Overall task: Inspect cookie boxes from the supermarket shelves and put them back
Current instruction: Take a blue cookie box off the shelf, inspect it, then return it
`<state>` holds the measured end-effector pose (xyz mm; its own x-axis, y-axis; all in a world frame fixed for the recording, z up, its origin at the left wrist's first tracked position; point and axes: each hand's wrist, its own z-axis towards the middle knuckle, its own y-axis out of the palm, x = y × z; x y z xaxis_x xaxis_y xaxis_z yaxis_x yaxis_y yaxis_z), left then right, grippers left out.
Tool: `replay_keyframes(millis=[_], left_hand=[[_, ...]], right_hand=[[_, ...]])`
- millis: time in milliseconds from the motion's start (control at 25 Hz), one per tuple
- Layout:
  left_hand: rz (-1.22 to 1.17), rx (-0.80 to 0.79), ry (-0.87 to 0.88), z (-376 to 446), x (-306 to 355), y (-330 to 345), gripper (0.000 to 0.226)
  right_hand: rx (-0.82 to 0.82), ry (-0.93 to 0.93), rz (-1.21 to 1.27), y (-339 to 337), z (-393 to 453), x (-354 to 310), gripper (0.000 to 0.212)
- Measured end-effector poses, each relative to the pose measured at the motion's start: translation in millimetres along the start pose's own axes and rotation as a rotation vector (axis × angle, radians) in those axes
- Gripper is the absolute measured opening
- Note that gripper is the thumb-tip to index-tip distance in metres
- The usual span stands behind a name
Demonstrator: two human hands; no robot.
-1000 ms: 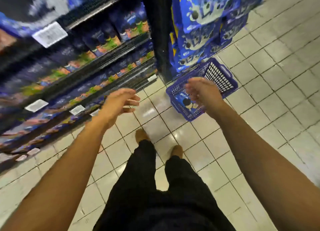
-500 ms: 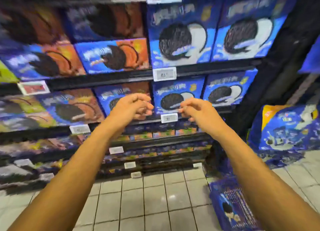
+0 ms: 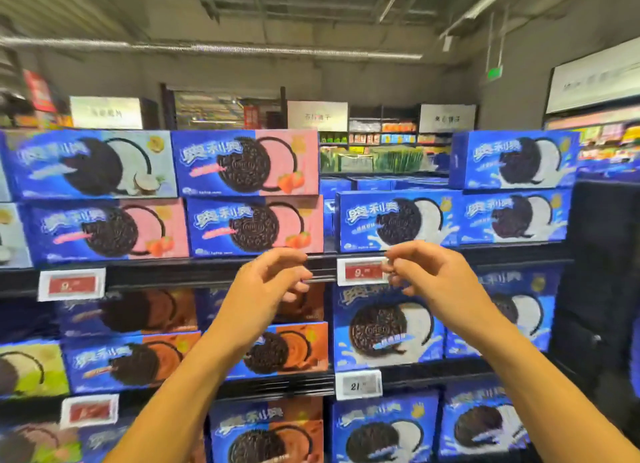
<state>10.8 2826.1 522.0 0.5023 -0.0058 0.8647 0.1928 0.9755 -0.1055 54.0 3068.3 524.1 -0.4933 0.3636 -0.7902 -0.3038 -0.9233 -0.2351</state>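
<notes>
Two bare forearms reach up and forward from the bottom of the view, converging toward the middle. The left hand [image 3: 268, 284] and right hand [image 3: 427, 275] are raised side by side, apart, fingers loosely curled, neither holding anything.

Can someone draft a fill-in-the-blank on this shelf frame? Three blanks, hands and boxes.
1. Both hands, left hand and right hand, hold ____.
2. The strawberry box above the left hand has a blue and ____ front.
3. The price tag beside the right hand's fingers has a ____ panel.

Missing words: nothing; pink; red
</notes>
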Motion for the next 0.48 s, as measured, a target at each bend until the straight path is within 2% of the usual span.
replay_keyframes(millis=[320,480], left_hand=[[-0.001,-0.18,0.19,96,47,90,0.025],[-0.028,-0.184,0.188,139,60,140,0.025]], right_hand=[[0.362,-0.1,-0.069,-132,66,-12,0.025],[0.467,-0.132,-0.16,-187,89,-3,0.026]])
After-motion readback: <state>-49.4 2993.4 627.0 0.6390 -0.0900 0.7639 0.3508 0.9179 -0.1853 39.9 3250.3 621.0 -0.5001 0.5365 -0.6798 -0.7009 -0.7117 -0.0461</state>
